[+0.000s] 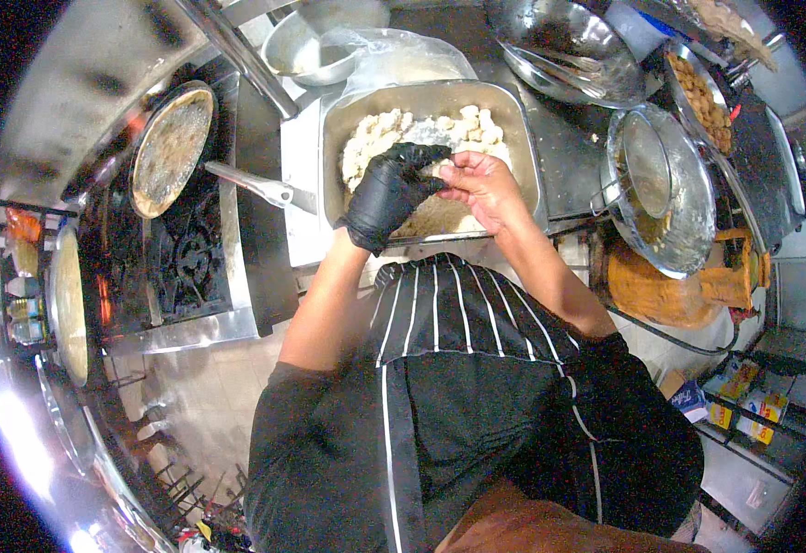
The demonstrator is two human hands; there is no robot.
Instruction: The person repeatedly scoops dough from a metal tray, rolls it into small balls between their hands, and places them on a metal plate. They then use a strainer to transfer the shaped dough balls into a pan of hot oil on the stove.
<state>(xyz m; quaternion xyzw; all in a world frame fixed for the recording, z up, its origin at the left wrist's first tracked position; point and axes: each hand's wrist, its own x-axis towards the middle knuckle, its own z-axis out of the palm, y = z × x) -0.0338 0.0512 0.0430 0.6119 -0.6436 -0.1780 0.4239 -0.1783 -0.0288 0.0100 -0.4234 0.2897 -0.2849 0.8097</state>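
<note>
My left hand (386, 194), in a black glove, and my bare right hand (488, 189) meet over a rectangular metal tray (525, 138). Their fingertips pinch a small pale lump (437, 169) between them; it looks like floured dough or coated food, and I cannot tell which. Several similar whitish, floury lumps (375, 138) lie along the far and left sides of the tray. Loose flour-like powder (431, 219) covers the near part of the tray floor, partly hidden by my hands.
On the left, a round pan (175, 147) of bubbling oil sits on the stove, its long handle (254, 184) pointing toward the tray. A clear plastic bag (403, 60) and metal bowl (297, 46) are behind. To the right are a wok (560, 41), a strainer (647, 161) and browned pieces (698, 97).
</note>
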